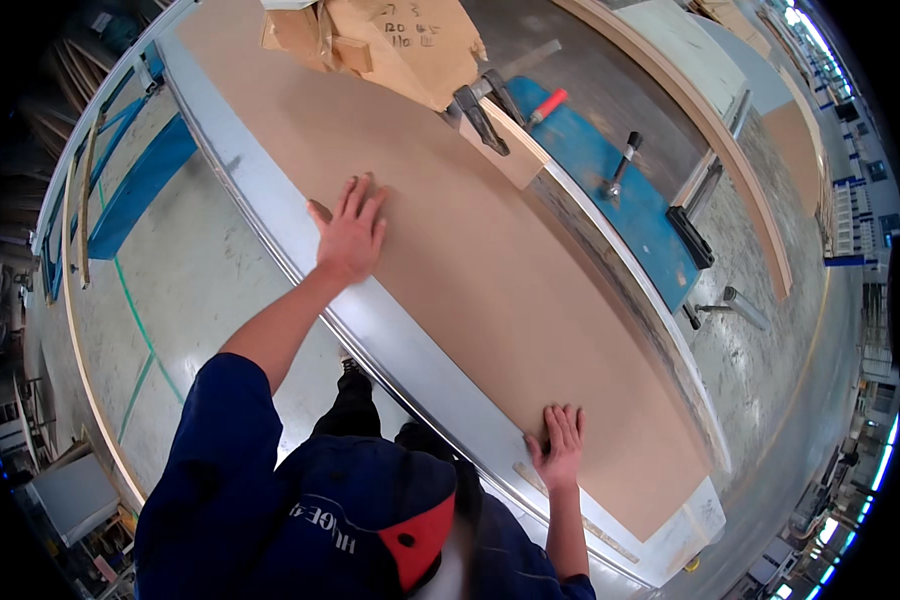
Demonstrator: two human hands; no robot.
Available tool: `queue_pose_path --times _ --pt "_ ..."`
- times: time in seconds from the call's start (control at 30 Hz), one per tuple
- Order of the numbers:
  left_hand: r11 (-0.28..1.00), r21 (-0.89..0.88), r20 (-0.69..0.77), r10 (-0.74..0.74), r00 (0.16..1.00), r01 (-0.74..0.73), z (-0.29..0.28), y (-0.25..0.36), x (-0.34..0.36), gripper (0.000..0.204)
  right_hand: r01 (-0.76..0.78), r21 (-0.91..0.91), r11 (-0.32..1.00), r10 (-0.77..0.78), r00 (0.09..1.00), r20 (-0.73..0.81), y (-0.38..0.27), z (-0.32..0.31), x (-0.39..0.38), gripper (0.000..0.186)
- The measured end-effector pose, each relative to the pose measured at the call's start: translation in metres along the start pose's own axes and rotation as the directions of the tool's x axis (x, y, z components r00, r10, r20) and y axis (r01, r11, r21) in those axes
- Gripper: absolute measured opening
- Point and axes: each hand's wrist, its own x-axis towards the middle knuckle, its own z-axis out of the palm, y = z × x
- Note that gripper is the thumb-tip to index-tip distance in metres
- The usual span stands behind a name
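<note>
The large, flat, tan sheet of board lies on a long, pale grey, metal-edged work surface, directly in front of the person, its long axis running obliquely from far left to near right. Both bare hands meet it along its near long edge. The left hand is set farther along that axis, toward the far left; the right hand sits close to the near right end and is the nearer of the two to that short edge. Fingers on both hands are extended and laid flat on the tan face, pointing away from the body; neither hand is clenched or grasping anything. Each thumb lies out to the side, close to the sheet's near edge. How hard either hand presses cannot be told. From the fingertips, most of the sheet's width extends away toward the far right side, where a dirty, dark band separates it from a pale, curved rim. A black clamp stands beyond the sheet's far edge, beside a crumpled brown paper bundle; of the two hands, the left is nearer to it.
</note>
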Motion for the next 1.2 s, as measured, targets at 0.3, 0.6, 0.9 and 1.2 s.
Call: queue_pose_path --times 0.3,0.6,0.9,1.2 --pt "0.994 -0.111 0.001 -0.016 1.0 0.016 -0.005 0.044 -0.029 0.057 0.046 0.071 0.996 -0.041 0.997 -0.067 -0.047 0.018 0.072 0.06" --pt "0.986 -0.151 -0.016 0.069 0.997 -0.07 0.005 0.151 -0.111 0.06 0.145 0.145 0.979 -0.128 0.985 -0.117 -0.086 0.05 0.121 0.047" --pt "0.992 -0.117 -0.007 0.039 0.999 -0.039 0.0 0.093 -0.072 0.052 0.03 -0.028 0.999 -0.029 0.999 0.025 0.038 -0.035 -0.047 0.052" --pt "0.998 -0.058 0.107 -0.031 0.994 0.037 -0.001 0.022 -0.028 0.047 0.17 -0.051 0.984 -0.162 0.978 0.135 0.066 -0.041 -0.042 0.063"
